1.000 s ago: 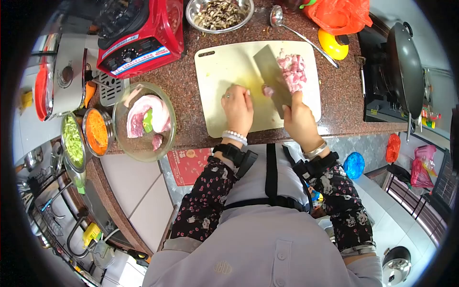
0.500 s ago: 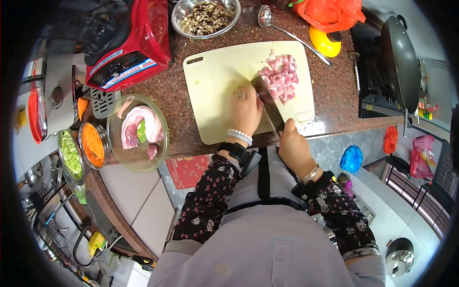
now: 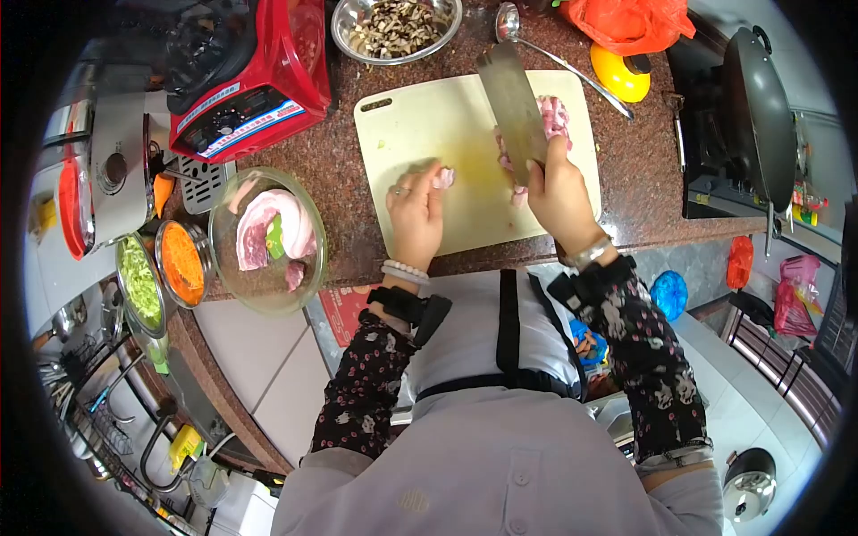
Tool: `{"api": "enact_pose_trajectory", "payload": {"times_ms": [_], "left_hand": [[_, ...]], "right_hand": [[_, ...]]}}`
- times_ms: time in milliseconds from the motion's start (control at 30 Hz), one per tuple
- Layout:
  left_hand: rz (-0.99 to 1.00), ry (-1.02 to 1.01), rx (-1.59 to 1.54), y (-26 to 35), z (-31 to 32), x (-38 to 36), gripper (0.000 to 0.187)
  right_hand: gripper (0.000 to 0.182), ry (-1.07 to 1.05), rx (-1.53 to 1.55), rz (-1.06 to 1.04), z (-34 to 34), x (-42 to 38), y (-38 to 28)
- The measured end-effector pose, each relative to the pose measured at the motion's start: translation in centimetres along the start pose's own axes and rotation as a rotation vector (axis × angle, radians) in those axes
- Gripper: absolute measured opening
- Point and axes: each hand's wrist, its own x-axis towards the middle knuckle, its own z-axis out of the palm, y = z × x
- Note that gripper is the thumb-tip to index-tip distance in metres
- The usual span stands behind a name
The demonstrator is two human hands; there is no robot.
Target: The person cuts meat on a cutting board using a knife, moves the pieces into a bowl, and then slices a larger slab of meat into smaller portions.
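My right hand (image 3: 565, 204) is closed around the handle of a cleaver (image 3: 513, 103), its broad blade raised over the cream cutting board (image 3: 402, 134) and pointing away from me. Behind the blade lies a pile of diced raw meat (image 3: 554, 116), partly hidden by it. On the left part of the board, my left hand (image 3: 415, 213) has a small piece of meat (image 3: 443, 179) at its closed fingertips.
Left of the board stands a glass bowl (image 3: 308, 284) with a strip of pork. Beside it are bowls of shredded carrot (image 3: 181, 263) and chopped greens (image 3: 140, 286). A red appliance (image 3: 295, 98), chopped mushrooms (image 3: 398, 29), a ladle (image 3: 563, 64) and a wok (image 3: 755, 125) surround the board.
My left hand has moved left, away from the blade, with a piece of meat. My right hand has swung the cleaver up and forward, across the diced meat.
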Motion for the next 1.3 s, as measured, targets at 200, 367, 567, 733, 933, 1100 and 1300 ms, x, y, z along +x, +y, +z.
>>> {"api": "enact_pose_trajectory", "payload": {"times_ms": [200, 367, 567, 733, 933, 1100, 1300], "left_hand": [[-0.158, 0.154, 0.005, 1.1, 0.9, 0.0, 0.014], [-0.028, 0.108, 0.255, 1.0, 2.9, 0.0, 0.012], [-0.038, 0.082, 0.288, 0.7, 3.1, 0.0, 0.018], [-0.052, 0.081, 0.228, 0.4, 3.0, 0.1, 0.019], [0.006, 0.139, 0.307, 0.1, 3.6, -0.2, 0.023], [0.020, 0.147, 0.253, 0.7, 3.3, -0.3, 0.021], [-0.008, 0.132, 0.273, 1.0, 3.3, -0.2, 0.016]], "right_hand": [[0.020, -0.213, -0.087, -0.112, 1.1, -3.6, -3.4], [0.020, -0.281, -0.121, -0.089, 3.0, -4.4, -3.7], [0.024, -0.392, -0.143, 0.004, 0.8, -7.5, -2.2], [0.023, -0.320, -0.131, -0.061, 4.6, -1.2, -5.2], [0.035, -0.302, -0.105, -0.082, 3.1, -4.8, -2.3], [0.033, -0.381, -0.168, -0.025, 2.3, -7.0, -1.6], [0.024, -0.256, -0.029, -0.088, 4.3, 0.5, -5.2]]}}
